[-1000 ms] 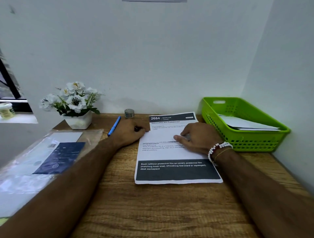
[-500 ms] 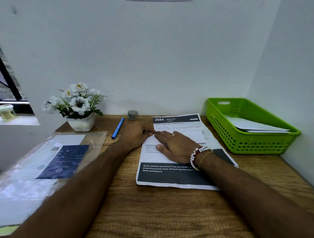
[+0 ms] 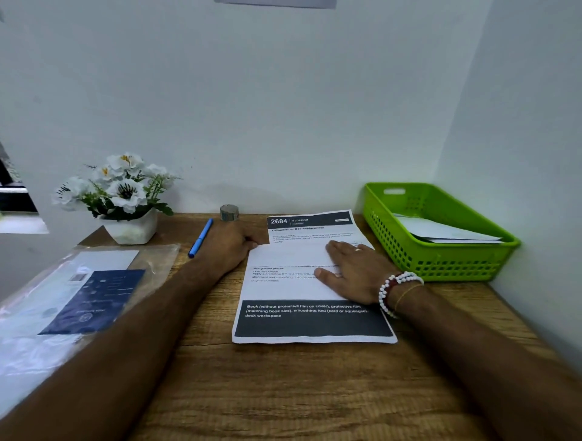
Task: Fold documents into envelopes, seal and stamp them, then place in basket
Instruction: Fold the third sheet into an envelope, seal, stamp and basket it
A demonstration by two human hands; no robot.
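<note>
A wooden tabletop (image 3: 283, 393) with strong brown grain fills the lower part of the view. Behind the tabletop rises a plain pale back wall (image 3: 252, 110), softly and evenly lit, with a faint shadow just above the tabletop's far edge. A second pale wall (image 3: 532, 141) meets it in a corner at the tabletop's right rear. Left of the tabletop, a dark window frame (image 3: 12, 195) stands above a bright white sill (image 3: 22, 225). High above the tabletop, a grey strip (image 3: 275, 3) on the back wall is cut off by the top of the view.
</note>
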